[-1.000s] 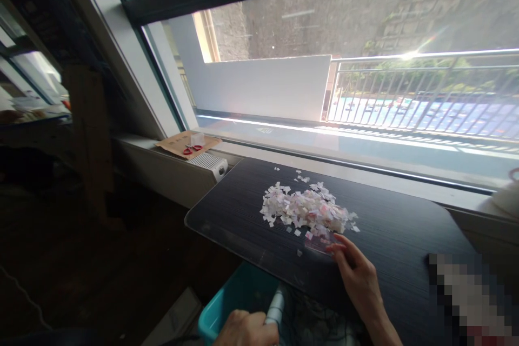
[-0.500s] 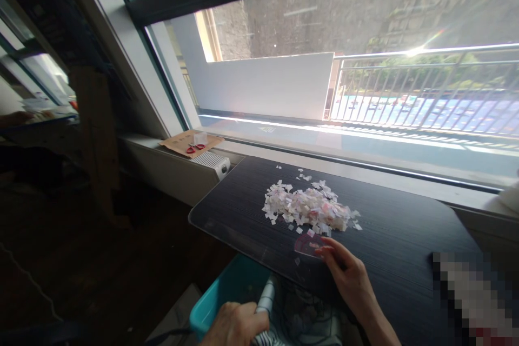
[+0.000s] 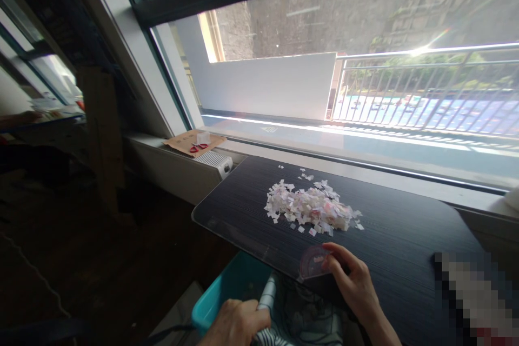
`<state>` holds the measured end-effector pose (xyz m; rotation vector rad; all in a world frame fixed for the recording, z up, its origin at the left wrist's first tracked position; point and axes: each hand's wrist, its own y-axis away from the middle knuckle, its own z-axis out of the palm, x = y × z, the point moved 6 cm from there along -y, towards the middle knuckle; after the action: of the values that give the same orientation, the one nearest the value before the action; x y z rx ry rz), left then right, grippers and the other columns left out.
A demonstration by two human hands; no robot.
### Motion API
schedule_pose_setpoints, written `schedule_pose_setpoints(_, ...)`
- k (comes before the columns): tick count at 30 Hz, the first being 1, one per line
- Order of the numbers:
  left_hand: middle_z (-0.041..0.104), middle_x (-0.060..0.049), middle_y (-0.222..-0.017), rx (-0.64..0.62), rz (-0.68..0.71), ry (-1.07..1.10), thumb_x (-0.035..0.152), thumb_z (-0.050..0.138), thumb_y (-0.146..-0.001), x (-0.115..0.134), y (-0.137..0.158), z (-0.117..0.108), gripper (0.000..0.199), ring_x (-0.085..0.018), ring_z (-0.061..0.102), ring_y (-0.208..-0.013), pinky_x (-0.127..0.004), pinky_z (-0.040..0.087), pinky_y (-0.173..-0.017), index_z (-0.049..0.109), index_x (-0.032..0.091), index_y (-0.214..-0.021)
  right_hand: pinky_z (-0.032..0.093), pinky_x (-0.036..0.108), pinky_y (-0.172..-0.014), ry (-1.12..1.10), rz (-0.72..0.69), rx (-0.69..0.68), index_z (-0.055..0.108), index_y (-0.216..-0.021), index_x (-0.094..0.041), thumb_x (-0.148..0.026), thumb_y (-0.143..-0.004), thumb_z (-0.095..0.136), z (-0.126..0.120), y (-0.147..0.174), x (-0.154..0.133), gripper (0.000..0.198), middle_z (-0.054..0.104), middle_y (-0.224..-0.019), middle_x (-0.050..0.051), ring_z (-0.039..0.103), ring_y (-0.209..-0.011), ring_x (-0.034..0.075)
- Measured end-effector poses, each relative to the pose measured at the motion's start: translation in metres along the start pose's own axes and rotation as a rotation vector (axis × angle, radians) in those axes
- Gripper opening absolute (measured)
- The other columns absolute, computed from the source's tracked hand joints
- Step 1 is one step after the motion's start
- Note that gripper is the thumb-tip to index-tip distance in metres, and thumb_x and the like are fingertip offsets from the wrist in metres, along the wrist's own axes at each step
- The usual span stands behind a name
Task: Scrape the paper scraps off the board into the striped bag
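Clear plastic with a pinkish tint, a half-round protractor (image 3: 310, 260) sits at the near edge of the dark bench (image 3: 405, 227), its flat side toward the person. The right hand (image 3: 357, 281) has it by its right end, fingers (image 3: 339, 252) closed to a pinch, the others curled in. Just beyond the protractor, a heap of small white and pink paper pieces (image 3: 310, 206) covers the middle of the bench, with loose ones scattered around it.

Below the near edge stands a teal bin (image 3: 195, 311), partly hidden by the bench top and by the left hand (image 3: 239, 320). That hand is curled into a fist over striped cloth (image 3: 267, 292), seemingly gripping it, though the shade makes this hard to confirm.

Farther off, past the bench's left corner, red-handled scissors (image 3: 198, 147) and a small clear box (image 3: 203, 138) lie on a brown envelope (image 3: 178, 143), beside a white ribbed unit (image 3: 217, 163). A pixelated object (image 3: 474, 292) takes up the bench's right end, well apart from both hands.
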<state>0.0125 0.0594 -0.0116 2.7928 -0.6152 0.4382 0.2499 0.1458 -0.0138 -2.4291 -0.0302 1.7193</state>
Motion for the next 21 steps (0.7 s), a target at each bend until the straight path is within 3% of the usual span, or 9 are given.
schedule_pose_setpoints(10,0.060,0.006,-0.074,-0.057,-0.032,-0.008,0.038,0.072,-0.075,-0.004,0.001,0.002,0.021,-0.015,0.058,-0.072,-0.023,0.035,-0.063,0.059,0.022,-0.071,0.051,0.024,-0.061,0.045,-0.026,-0.059,0.069,-0.097,-0.018,-0.032,-0.083,0.052,0.001,0.003,-0.006,0.026,0.070,-0.065,0.000,0.066,-0.062,0.017)
schedule_pose_setpoints(13,0.059,0.005,-0.073,-0.001,0.032,-0.130,0.042,0.073,-0.073,0.000,0.002,0.005,0.024,-0.016,0.057,-0.068,-0.025,0.035,-0.063,0.059,0.023,-0.073,0.052,0.025,-0.064,0.037,-0.001,0.009,0.069,-0.100,-0.018,-0.035,-0.082,0.053,-0.003,0.001,-0.004,0.029,0.072,-0.070,0.002,0.068,-0.067,0.019)
schedule_pose_setpoints(17,0.057,0.002,-0.070,0.056,0.222,-0.273,0.034,0.067,-0.078,0.016,0.000,0.006,0.019,-0.017,0.055,-0.061,-0.028,0.033,-0.056,0.056,0.022,-0.069,0.052,0.026,-0.062,0.021,-0.011,-0.047,0.070,-0.095,-0.019,-0.031,-0.081,0.054,-0.001,0.001,-0.004,0.025,0.071,-0.065,0.001,0.067,-0.063,0.018)
schedule_pose_setpoints(21,0.053,0.002,-0.063,0.098,0.398,-0.373,0.035,0.063,-0.083,0.033,-0.009,0.009,0.021,-0.016,0.049,-0.052,-0.029,0.028,-0.049,0.054,0.022,-0.069,0.054,0.029,-0.071,-0.028,0.065,0.219,0.066,-0.105,-0.018,-0.039,-0.082,0.056,-0.016,0.001,0.005,0.033,0.075,-0.076,0.004,0.069,-0.071,0.021)
